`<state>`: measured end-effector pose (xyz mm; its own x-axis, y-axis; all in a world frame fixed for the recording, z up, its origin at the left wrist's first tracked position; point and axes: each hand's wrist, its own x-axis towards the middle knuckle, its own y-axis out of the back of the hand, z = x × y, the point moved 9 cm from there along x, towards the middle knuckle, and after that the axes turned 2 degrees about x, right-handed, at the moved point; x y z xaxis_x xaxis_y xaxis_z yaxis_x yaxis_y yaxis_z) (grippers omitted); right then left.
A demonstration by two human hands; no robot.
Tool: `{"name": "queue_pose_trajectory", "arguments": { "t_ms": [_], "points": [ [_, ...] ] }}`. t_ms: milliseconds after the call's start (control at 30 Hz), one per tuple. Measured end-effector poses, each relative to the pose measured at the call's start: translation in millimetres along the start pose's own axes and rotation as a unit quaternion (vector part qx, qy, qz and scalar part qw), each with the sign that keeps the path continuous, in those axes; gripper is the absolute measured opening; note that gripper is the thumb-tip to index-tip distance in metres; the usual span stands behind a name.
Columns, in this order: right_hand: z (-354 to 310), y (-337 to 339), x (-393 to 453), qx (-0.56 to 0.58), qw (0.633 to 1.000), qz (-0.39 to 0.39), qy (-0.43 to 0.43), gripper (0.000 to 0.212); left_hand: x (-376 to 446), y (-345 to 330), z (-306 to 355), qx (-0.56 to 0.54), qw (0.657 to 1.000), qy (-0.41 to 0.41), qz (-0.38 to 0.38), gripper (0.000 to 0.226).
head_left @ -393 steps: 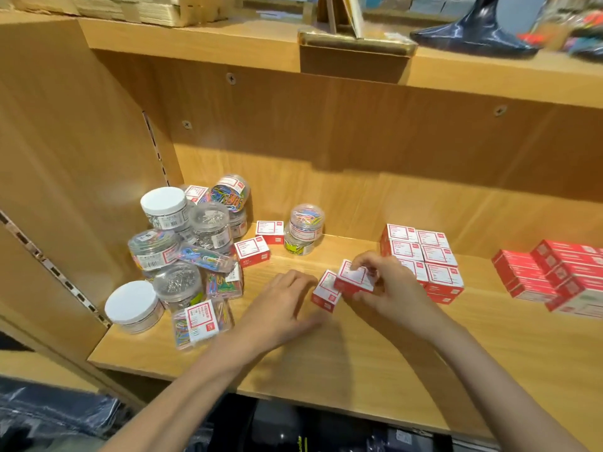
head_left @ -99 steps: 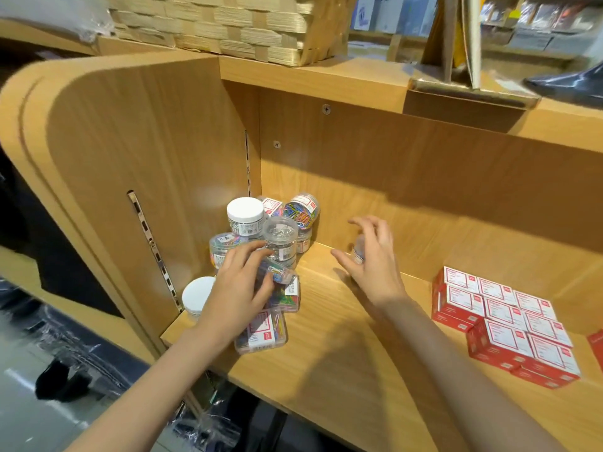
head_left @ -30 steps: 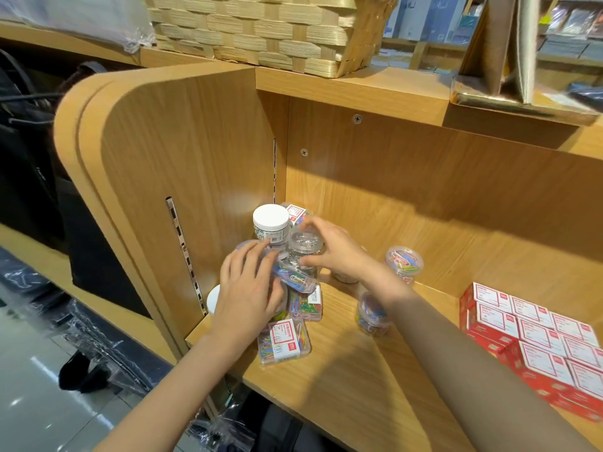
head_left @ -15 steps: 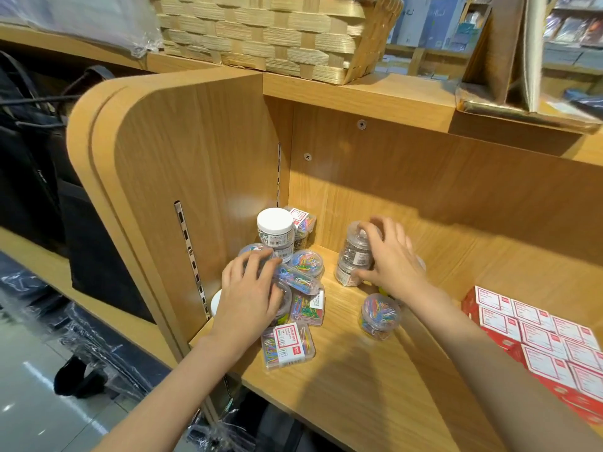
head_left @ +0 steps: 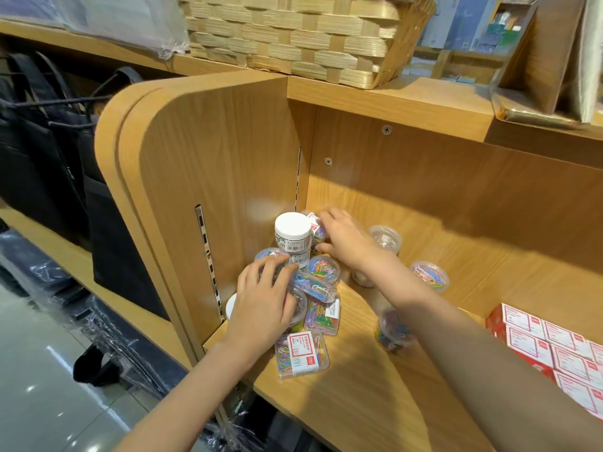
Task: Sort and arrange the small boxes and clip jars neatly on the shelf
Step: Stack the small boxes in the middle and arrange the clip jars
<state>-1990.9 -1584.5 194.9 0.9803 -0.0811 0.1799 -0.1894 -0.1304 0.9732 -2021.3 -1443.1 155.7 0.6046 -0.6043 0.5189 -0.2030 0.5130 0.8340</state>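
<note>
At frame centre, clip jars (head_left: pixel 321 272) are heaped in the wooden shelf's (head_left: pixel 342 406) left corner, pressed by the flat left hand (head_left: pixel 264 301), one gripped by the right hand (head_left: pixel 342 238); red boxes (head_left: pixel 554 350) are stacked lower right, a basket (head_left: pixel 293 37) seen above.

Wooden shelf (head_left: pixel 352 399): clip jars (head_left: pixel 429 276) heaped at left corner w/ flat clear clip boxes (head_left: pixel 301 354), red-white boxes (head_left: pixel 554 350) stacked right.

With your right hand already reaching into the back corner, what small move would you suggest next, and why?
Probably lift out the tilted jar that the right hand is reaching for and stand it beside the clear jar. Three jars already stand apart there, while the left hand steadies the pile.
</note>
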Motion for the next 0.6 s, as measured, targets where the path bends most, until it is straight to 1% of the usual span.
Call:
{"name": "queue_pose_trajectory", "arguments": {
  "t_ms": [67,267,300,400,467,533,600],
  "points": [
    [-0.8,-9.9,10.8,0.0,1.0,-0.02,-0.024,0.058,0.1,0.1,0.2,0.001,1.0,-0.001,0.0,0.04],
    [6.9,-6.9,10.2,0.054,0.993,0.025,-0.103,0.041,-1.5,-1.1,0.4,-0.003,1.0,0.007,0.0,0.039],
    [7.4,0.1,5.7,0.06,0.992,0.041,-0.106,0.039,-1.4,-1.3,0.1,-0.003,1.0,0.009,0.001,0.039],
    [6.0,36.7,-22.2,0.077,0.985,0.124,-0.09,0.031,-1.6,-2.7,-0.2,-0.011,1.0,0.011,-0.002,0.04],
    [7.1,57.1,-46.9,0.116,0.979,0.153,-0.07,0.025,-0.6,-1.8,0.5,-0.017,1.0,0.012,0.0,0.041],
    [16.5,69.3,-71.5,0.168,0.971,0.149,-0.08,0.024,2.1,0.6,3.3,-0.019,1.0,0.006,0.008,0.04],
    [27.1,69.1,-92.2,0.207,0.965,0.124,-0.108,0.026,5.0,3.2,6.9,-0.013,1.0,-0.01,0.024,0.04]
  ]
}}
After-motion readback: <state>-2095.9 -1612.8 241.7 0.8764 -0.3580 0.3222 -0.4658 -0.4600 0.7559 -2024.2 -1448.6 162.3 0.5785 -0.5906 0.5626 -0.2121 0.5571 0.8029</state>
